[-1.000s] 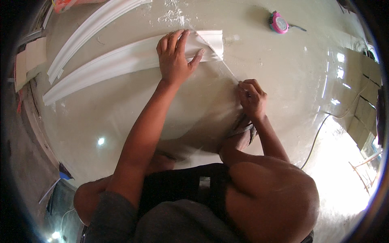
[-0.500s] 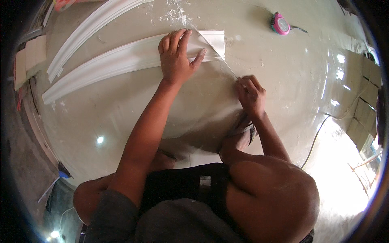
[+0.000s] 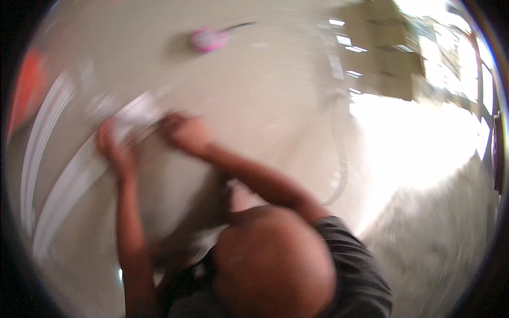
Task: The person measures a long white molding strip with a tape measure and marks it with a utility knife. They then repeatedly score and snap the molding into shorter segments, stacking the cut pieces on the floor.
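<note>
The picture is heavily motion-blurred. A long white moulding strip [image 3: 69, 183] lies on the pale floor at the left, its end [image 3: 139, 111] pointing up and right. My left hand [image 3: 114, 148] rests on the strip close to that end. My right hand [image 3: 185, 132] is just right of the end, almost touching it. The blur hides the fingers of both hands and whether either one holds anything. My knee and dark shirt fill the lower middle.
A second white strip [image 3: 40, 138] curves along the far left, beside an orange shape [image 3: 29, 90]. A pink tape measure [image 3: 209, 40] lies on the floor at the top. A thin cable [image 3: 339, 159] runs down the right. Brown boxes [image 3: 387, 58] stand upper right.
The view has swung, so the hands and strip now sit at the left. My right hand has moved up to the strip's end, close to my left hand.
</note>
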A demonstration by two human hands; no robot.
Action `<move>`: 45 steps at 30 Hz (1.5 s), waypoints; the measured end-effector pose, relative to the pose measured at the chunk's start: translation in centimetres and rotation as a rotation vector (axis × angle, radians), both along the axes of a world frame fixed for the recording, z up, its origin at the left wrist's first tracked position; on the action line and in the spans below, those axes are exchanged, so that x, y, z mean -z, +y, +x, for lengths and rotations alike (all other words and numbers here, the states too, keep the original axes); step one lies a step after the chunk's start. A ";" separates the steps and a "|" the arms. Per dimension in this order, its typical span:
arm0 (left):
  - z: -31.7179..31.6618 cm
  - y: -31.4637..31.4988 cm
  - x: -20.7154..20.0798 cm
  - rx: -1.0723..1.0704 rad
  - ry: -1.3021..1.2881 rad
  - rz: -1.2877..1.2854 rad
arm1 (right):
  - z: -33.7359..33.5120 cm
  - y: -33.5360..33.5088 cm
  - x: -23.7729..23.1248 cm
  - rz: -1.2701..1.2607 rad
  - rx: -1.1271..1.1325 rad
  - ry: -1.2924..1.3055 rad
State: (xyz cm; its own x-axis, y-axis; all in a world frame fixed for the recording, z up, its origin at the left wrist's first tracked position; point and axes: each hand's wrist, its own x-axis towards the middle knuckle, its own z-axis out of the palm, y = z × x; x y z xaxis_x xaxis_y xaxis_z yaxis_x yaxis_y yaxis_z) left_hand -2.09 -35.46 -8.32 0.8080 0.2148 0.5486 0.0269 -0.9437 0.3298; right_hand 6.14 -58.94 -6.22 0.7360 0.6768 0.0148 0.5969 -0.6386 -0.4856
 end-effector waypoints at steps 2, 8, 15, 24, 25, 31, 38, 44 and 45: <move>0.0 -0.8 -1.3 -0.027 0.149 -0.040 | 0.3 -0.3 -0.9 0.238 0.061 0.110; -0.9 -2.5 -2.0 -0.086 0.163 0.026 | -0.4 -1.8 -2.9 0.099 -0.228 -0.193; -0.1 -0.7 -1.1 0.003 0.093 -0.033 | 0.2 -0.5 -0.2 0.037 -0.301 -0.192; -0.5 -2.5 -6.6 -0.006 0.456 -0.045 | -0.8 -7.6 -4.9 -0.313 -0.258 0.148; -0.3 -2.3 -6.4 -0.023 0.423 -0.033 | -1.0 -9.6 -4.4 -0.305 -0.264 0.126; -0.8 -1.8 -5.1 -0.042 0.387 -0.011 | -0.1 -6.1 -4.0 -0.205 -0.292 -0.016; 0.0 -1.2 -5.4 -0.018 0.353 -0.004 | 0.4 -5.6 -4.2 -0.196 -0.272 -0.040; 0.3 0.4 -5.6 0.062 0.292 -0.009 | -0.4 -8.3 -5.0 -0.161 -0.276 -0.104; 0.5 0.6 -5.6 0.075 0.283 -0.006 | -0.3 -8.1 -5.2 -0.147 -0.283 -0.120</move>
